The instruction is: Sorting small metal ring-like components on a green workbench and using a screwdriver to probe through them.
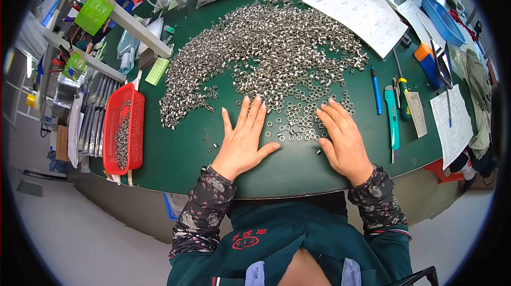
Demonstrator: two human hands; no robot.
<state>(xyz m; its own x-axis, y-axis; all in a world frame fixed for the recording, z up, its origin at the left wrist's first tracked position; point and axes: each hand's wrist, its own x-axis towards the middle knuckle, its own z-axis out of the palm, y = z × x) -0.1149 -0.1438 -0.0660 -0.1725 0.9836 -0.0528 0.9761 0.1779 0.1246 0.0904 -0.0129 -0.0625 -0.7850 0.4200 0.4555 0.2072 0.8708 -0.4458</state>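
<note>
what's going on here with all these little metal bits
A person has both hands palm down at the near edge of a big spread of small metal rings on a green table. The left hand and right hand are open, with some rings scattered between them. A red basket with more small metal pieces stands to the left; a blue pen and a green cutter lie to the right.

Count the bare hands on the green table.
2: the left hand and the right hand, both at the near side of the metal rings, with some loose ones lying between them. Neither hand is hidden.
</note>
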